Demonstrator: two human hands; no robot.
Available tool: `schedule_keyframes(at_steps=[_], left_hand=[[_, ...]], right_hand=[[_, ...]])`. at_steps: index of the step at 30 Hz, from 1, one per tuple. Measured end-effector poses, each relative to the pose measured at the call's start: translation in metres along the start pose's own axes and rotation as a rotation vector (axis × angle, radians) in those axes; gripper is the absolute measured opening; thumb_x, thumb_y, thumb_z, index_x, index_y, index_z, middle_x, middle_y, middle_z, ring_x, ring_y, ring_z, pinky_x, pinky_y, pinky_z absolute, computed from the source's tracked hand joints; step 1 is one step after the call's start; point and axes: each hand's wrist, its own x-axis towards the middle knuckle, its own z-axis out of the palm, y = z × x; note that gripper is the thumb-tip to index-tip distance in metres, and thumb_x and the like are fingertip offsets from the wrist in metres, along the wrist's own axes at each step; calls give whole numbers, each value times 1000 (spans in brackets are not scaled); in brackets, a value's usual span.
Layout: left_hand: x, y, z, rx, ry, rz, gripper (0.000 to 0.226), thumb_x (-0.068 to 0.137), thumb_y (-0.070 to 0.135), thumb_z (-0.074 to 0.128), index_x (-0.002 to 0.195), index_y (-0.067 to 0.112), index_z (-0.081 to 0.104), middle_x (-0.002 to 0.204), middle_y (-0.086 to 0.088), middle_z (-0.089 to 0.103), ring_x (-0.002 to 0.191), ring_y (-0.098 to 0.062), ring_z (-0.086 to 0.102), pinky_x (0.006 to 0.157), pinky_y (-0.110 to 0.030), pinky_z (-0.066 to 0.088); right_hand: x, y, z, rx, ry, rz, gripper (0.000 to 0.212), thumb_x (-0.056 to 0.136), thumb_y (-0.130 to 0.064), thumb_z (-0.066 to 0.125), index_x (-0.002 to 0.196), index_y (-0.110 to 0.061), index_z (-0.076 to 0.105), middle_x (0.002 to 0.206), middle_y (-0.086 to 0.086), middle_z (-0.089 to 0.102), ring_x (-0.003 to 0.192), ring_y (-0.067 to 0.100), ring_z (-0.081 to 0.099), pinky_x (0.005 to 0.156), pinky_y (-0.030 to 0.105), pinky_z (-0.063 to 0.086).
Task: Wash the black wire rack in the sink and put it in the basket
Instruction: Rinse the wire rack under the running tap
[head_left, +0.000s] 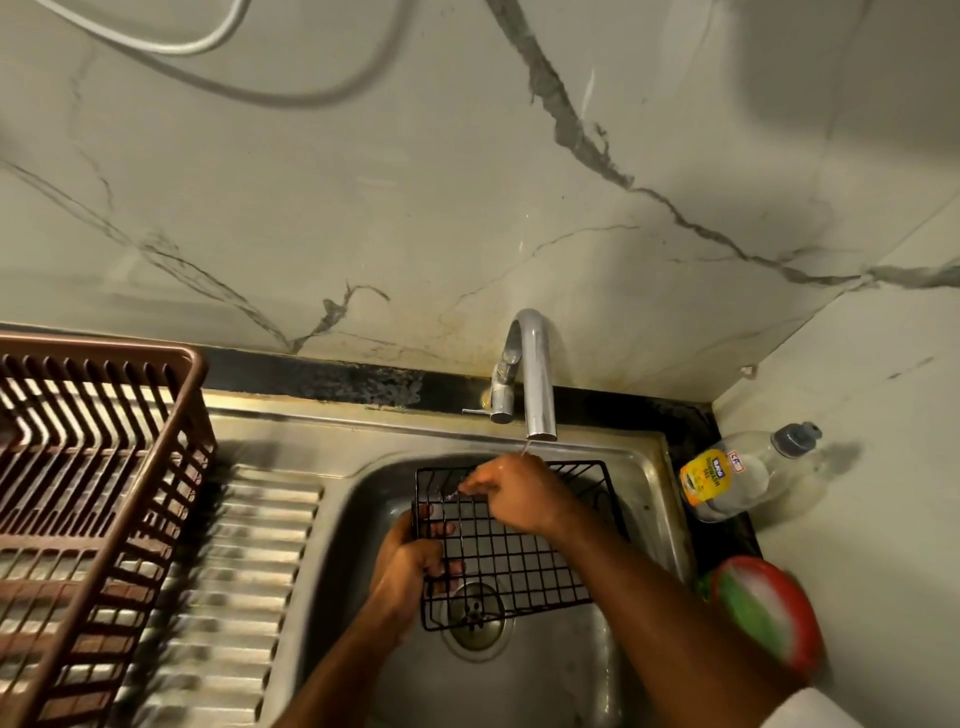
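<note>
The left hand (410, 566) grips the left edge of the black wire rack (511, 551), fingers curled through the grid, while the right hand (511, 493) pinches a wire near the far rim, under the thin stream from the tap (535, 374). The rack hangs tilted over the sink (644, 467), above the drain. It looks light and stiff but wet, so likely slippery; holding it by the edge wires seems safest. The brown basket (104, 467) stands well apart on the left.

Single head-worn wide-angle view, looking forward and steeply down from above the sink (613, 670). Close range: both forearms enter from the bottom edge. Frame spans the basket (98, 467) at left, faucet (535, 374) centre, marble wall above. Edges curve with lens distortion.
</note>
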Motion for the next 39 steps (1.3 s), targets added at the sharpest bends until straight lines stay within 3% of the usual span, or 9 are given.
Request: schedule_keyframes(at_steps=[3, 7, 12, 17, 21, 26, 32, 35, 39], left_hand=[[1, 1, -8, -44, 36, -5, 57, 82, -17, 41, 128, 14, 58, 118, -15, 70, 100, -53, 68, 80, -55, 59], [-1, -2, -6, -74, 35, -38, 55, 77, -11, 46, 127, 11, 57, 123, -22, 67, 89, -51, 68, 72, -51, 60], [1, -4, -5, -143, -11, -116, 59, 78, -20, 29, 127, 2, 52, 123, -23, 66, 79, -46, 71, 52, -40, 59], [-6, -3, 18, -75, -16, -89, 57, 69, -7, 44, 125, 2, 53, 106, -26, 66, 78, -46, 68, 47, -35, 55], [-5, 1, 14, -91, -34, -52, 75, 54, 4, 48, 129, 6, 52, 118, -24, 66, 86, -49, 68, 60, -44, 61], [-2, 2, -12, -47, -9, 1, 58, 86, -15, 35, 134, 12, 53, 123, -17, 67, 94, -50, 70, 79, -56, 60], [-12, -12, -9, -96, 28, 34, 50, 88, -14, 36, 125, 12, 58, 125, -17, 67, 95, -50, 71, 84, -60, 58], [-16, -20, -9, -216, 59, 35, 53, 77, -7, 45, 127, 9, 56, 125, -20, 67, 91, -49, 71, 78, -54, 60], [-25, -27, -14, -308, 54, 20, 54, 78, -1, 47, 131, 9, 54, 127, -20, 65, 101, -51, 68, 76, -50, 61]], right_hand=[[-4, 30, -9, -37, 135, 282, 15, 96, -22, 62, 101, -22, 75, 100, -2, 74, 93, 11, 66, 90, 30, 54], [-9, 33, -9, -173, 289, 508, 11, 91, -23, 66, 93, -17, 74, 85, 2, 69, 80, 20, 66, 73, 29, 56], [-14, -1, -7, -371, 235, 362, 18, 97, -23, 59, 109, -12, 68, 104, 6, 70, 95, 22, 68, 75, 31, 53], [-13, -56, 7, -544, 100, -98, 19, 92, -24, 58, 101, -14, 71, 97, 9, 71, 90, 27, 67, 74, 35, 50], [-5, -46, 9, -170, 149, -112, 21, 95, -25, 54, 105, -25, 72, 102, -2, 73, 91, 15, 65, 81, 29, 51], [-27, 29, -1, -34, 444, 289, 15, 97, -24, 58, 89, -26, 70, 83, -5, 70, 75, 11, 64, 74, 29, 57], [-68, 53, 15, -121, 858, 255, 37, 81, -6, 71, 117, -13, 71, 113, 6, 71, 110, 29, 64, 84, 37, 56], [-75, 72, 17, -4, 713, 505, 33, 92, -23, 67, 125, -17, 63, 115, 9, 68, 105, 29, 65, 81, 36, 54], [-62, 92, 18, 488, 414, 540, 20, 95, -24, 49, 96, -34, 65, 82, -1, 72, 74, 22, 66, 68, 39, 54]])
